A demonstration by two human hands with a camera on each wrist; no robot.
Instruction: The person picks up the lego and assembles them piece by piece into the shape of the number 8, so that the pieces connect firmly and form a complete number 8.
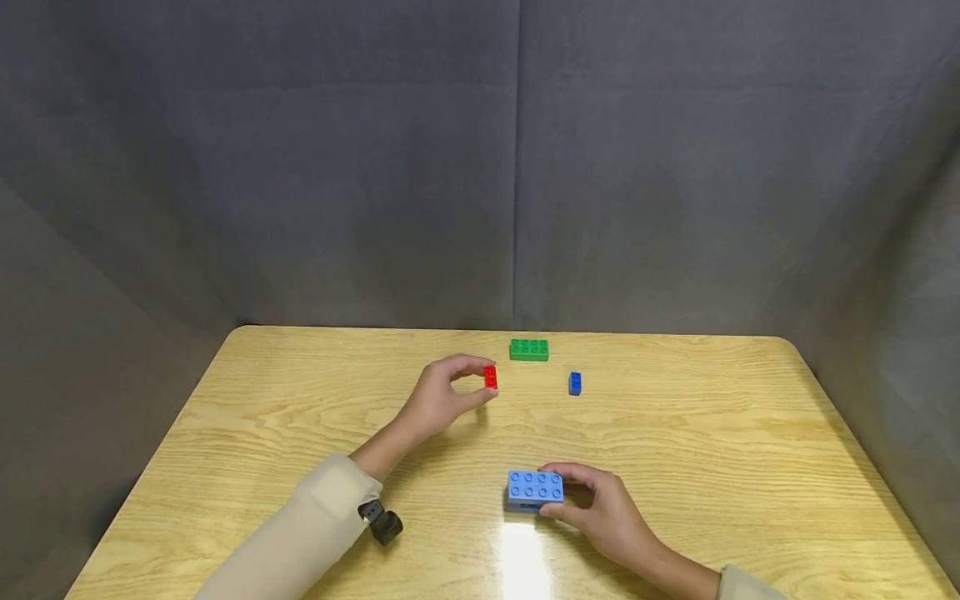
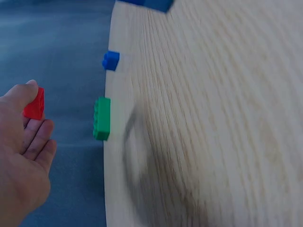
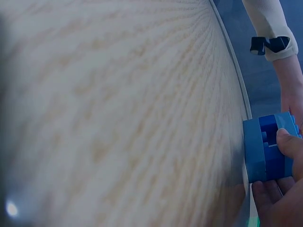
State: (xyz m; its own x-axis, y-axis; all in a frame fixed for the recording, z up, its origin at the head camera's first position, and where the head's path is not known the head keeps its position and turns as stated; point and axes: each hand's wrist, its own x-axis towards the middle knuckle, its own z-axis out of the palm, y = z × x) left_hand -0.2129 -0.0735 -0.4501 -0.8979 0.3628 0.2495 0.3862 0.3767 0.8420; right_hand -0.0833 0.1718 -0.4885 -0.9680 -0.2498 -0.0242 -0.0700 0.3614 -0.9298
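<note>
Observed left hand [image 1: 435,400] pinching red brick [image 1: 491,377] between thumb and fingers, raised above table [image 1: 712,433]. Noted green brick [image 1: 529,350] on table, just beyond and right of red one, near far edge. Found light blue stack [image 1: 535,486] nearer front, darker blue part [image 3: 275,158] between layers; cannot tell whether touching table. Logged small blue brick [image 1: 575,383] on table, right of green one. Recorded right hand [image 1: 607,517] clamped on stack's right end, well apart from left.

Bricks [image 1: 529,352] on table [image 1: 690,467], curtain [image 1: 360,167] behind
</note>
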